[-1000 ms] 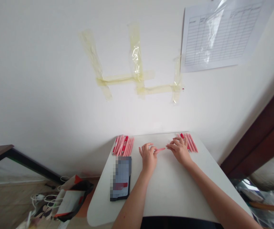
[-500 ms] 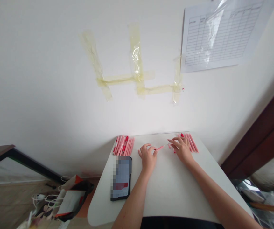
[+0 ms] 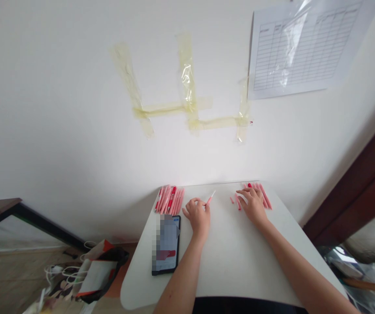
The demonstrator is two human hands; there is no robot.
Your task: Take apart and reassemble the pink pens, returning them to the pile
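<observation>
My left hand (image 3: pixel 198 216) is closed, pinching a pink pen piece (image 3: pixel 209 201) with a thin white refill sticking up from it toward the wall. My right hand (image 3: pixel 252 206) hovers with bent fingers apart, beside a pink pen barrel (image 3: pixel 238 202) with a red end. A small pink pen part (image 3: pixel 231 200) lies just left of that barrel. Behind the right hand is a row of pink pens (image 3: pixel 265 196), partly hidden by the fingers. A bunch of pink and red pens (image 3: pixel 170 200) lies at the table's far left corner.
The white table (image 3: pixel 233 261) stands against a wall with yellowed tape (image 3: pixel 187 78) and a printed sheet (image 3: pixel 301 52). A phone (image 3: pixel 166 246) lies left of my left forearm. Bags and cables (image 3: pixel 89 272) are on the floor at left.
The refill's far end has come away from my right hand and now points up toward the wall. My left hand moved slightly left; my right shifted a little right, uncovering the loose parts.
</observation>
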